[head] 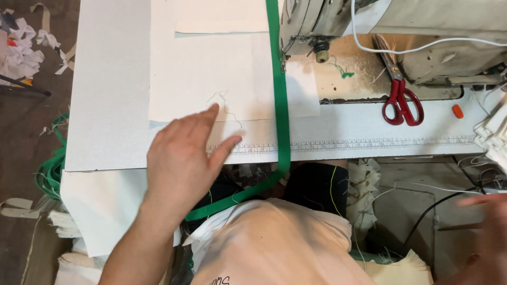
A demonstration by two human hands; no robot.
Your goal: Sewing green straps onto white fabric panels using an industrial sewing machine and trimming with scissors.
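**A:** Where are the hands?

**B:** The left hand [182, 158] lies flat, palm down, at the near edge of the desk [105, 105]. Its fingers [203, 119] are held loosely together, thumb spread to the right, pinching nothing. The fingertips rest on a white cloth [211, 68] spread over the desk. The right hand [488, 237] is low at the right edge of the view, off the desk and blurred; I cannot tell how its fingers stand or whether they hold anything.

**A:** What lies near the left hand?

**B:** A green tape [280, 100] runs down the cloth from the sewing machine [317, 21] at the top, just right of the thumb, then drops over the desk's edge and curves left toward the person's lap. A loose thread lies on the cloth by the fingertips. A printed ruler strip runs along the desk's near edge.

**A:** Anything else?

**B:** Red-handled scissors [401, 100] lie on the machine bed, well right of the tape. A white cable [422, 48] crosses above them. Cloth scraps litter the floor [31, 47] at left.
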